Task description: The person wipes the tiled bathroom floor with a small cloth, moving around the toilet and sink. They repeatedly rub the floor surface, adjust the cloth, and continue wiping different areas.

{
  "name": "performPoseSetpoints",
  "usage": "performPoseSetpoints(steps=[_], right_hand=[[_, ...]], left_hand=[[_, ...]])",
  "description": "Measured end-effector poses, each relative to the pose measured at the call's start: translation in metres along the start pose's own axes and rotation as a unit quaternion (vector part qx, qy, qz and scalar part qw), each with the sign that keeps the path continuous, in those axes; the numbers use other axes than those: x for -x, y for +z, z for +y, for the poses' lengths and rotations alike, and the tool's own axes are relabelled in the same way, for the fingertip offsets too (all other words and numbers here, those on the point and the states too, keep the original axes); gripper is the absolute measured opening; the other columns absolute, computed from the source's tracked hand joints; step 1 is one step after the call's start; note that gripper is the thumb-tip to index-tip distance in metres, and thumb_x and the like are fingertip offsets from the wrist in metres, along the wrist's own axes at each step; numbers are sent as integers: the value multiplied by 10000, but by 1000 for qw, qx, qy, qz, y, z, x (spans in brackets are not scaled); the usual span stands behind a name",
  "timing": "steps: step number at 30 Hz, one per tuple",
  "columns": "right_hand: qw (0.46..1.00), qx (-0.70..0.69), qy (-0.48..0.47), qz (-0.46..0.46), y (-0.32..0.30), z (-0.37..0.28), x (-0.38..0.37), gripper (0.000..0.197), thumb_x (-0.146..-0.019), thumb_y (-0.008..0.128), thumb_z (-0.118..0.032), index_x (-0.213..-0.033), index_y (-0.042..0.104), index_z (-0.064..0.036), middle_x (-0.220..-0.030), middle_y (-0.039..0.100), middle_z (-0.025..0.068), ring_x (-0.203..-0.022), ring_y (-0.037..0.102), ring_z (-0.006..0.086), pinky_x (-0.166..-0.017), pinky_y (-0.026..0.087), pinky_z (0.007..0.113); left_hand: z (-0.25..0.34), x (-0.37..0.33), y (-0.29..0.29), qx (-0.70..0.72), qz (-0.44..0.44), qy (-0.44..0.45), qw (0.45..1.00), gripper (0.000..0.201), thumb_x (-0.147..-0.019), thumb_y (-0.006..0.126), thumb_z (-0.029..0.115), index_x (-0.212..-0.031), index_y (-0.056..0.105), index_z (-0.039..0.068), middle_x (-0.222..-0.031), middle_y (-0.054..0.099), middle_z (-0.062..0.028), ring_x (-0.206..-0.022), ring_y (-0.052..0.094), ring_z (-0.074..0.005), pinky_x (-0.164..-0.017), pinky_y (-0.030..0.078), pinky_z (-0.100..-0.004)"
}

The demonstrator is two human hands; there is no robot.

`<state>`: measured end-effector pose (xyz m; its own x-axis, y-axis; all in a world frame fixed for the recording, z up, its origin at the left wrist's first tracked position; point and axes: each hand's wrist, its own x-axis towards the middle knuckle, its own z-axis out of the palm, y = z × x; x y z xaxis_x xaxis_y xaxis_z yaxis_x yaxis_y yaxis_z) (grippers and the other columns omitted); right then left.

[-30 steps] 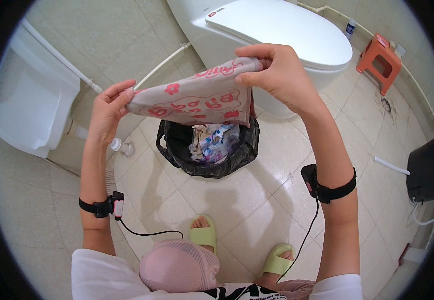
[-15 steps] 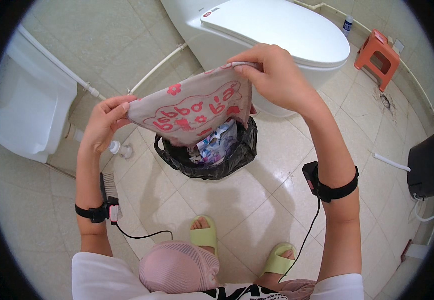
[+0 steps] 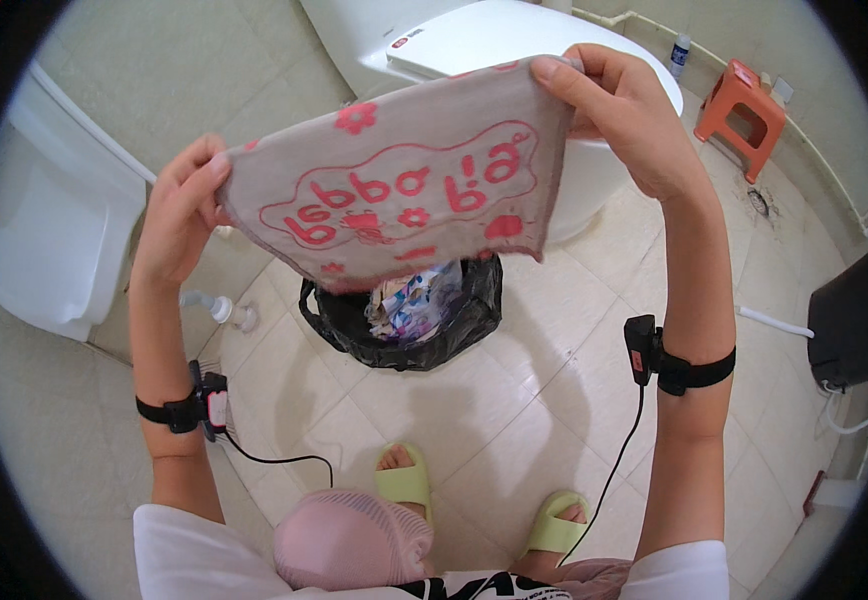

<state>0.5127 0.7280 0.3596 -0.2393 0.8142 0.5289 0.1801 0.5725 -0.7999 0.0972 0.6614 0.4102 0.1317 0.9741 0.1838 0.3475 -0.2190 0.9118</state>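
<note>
A greyish-beige towel (image 3: 394,160) with red flowers and lettering hangs stretched between my two hands. My left hand (image 3: 179,205) pinches its upper left corner between thumb and fingers. At its upper right corner, my right hand (image 3: 629,120) grips the cloth the same way. Below and behind the towel's lower edge stands a waste bin lined with a black bag (image 3: 424,352). Crumpled white, blue and purple wrappers (image 3: 416,305) lie inside it. The towel hides the back of the bin and part of the toilet.
A white toilet (image 3: 514,40) stands beyond the towel, a white basin (image 3: 54,230) at the left. To the right are an orange stool (image 3: 742,118), a bottle (image 3: 680,55) and a black bucket (image 3: 851,310). A brush is partly hidden behind my left forearm.
Both hands have moved up and apart, the right one further right. The towel, slack and folded before, is now spread wider and flatter, with more of its pattern showing.
</note>
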Motion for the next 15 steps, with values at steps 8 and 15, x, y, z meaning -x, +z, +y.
performPoseSetpoints(steps=[8,15], right_hand=[[988,0,113,101,9,-27,39,464,-1050,535,-486,-1020,626,-32,-836,586,4,-747,553,87,-619,465,238],[981,-137,136,23,1,-19,73,301,-912,767,-242,-1056,591,-45,-917,666,28,-828,622,86,-734,496,233]], left_hand=[[44,-19,167,156,-1,68,985,267,-1014,625,245,-1080,642,-13,-1019,669,-75,-878,687,-140,-741,637,-293],[8,-15,248,267,-83,154,948,392,-999,643,169,-1307,571,-64,-1341,528,-151,-1198,592,-231,-1066,484,-406]])
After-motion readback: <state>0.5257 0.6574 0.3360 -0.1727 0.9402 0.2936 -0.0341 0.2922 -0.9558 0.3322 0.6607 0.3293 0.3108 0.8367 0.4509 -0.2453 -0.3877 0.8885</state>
